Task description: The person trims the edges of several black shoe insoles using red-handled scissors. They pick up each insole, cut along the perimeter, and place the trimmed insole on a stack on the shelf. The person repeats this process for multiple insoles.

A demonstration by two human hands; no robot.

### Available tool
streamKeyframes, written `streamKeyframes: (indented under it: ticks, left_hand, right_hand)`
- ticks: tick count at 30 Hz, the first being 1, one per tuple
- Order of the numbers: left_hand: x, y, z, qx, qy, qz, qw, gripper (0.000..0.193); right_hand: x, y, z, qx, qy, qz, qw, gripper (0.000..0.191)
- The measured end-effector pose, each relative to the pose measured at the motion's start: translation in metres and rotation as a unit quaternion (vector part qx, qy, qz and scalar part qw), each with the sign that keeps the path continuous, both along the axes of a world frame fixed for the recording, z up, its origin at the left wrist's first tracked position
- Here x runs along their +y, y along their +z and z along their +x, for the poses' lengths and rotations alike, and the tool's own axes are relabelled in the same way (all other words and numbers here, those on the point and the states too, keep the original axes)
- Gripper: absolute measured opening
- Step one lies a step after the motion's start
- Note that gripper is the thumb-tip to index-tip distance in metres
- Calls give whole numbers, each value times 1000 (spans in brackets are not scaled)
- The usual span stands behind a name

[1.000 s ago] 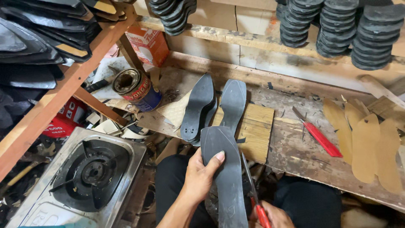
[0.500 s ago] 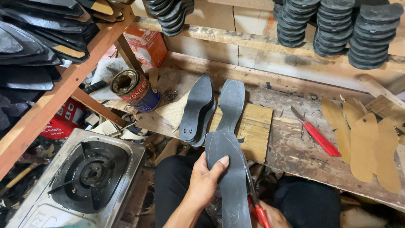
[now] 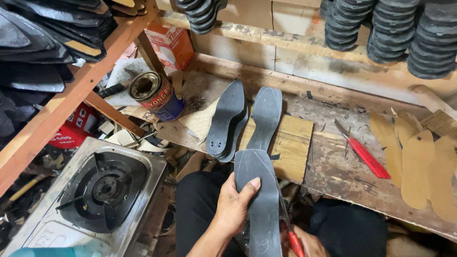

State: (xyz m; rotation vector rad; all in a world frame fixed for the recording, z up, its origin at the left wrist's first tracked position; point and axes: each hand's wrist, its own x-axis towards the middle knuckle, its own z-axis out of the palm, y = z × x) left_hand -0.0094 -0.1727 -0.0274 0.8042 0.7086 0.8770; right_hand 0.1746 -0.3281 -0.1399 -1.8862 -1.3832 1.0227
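Note:
My left hand grips a dark grey shoe-sole sheet by its left edge, thumb on top, held upright over my lap. Low at the frame's bottom, my right hand holds red-handled scissors against the sole's right edge; most of that hand is hidden. On the bench ahead, a single cut grey sole lies on a wooden board, beside a small stack of dark soles.
A red-handled knife and several tan cardboard insole patterns lie on the bench at right. An open glue tin stands at left. A gas stove sits lower left. Stacks of black soles fill the shelf above.
The grey sole in my left hand has dropped slightly lower and closer to me. The scissors stay at its right edge.

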Motion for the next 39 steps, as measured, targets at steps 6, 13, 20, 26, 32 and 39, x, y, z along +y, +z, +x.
streamKeyframes:
  ticks: [6,13,20,26,32,39]
  left_hand:
    - [-4,-2,1,-19,13,-19,1000,33]
    - [-3,2,1,-18,12,-15,1000,34]
    - [-4,3,-1,13,12,-21,1000,31]
    - [-10,2,4,0,17,-3,1000,31]
    - [-3,0,4,-10,29,-3,1000,34]
    - [-2,-2,4,-1,16,-2,1000,32]
  right_hand:
    - [-7,-16,1,-9,-41,-32,999,32]
    - [0,-10,8,90,16,-52,994,43]
    - [-7,-19,7,-45,-29,-55,997,27]
    - [-5,-31,15,48,12,-62,997,30]
    - [-2,-29,13,67,15,-60,996,35]
    - [-1,-32,19,52,22,-42,997,41]
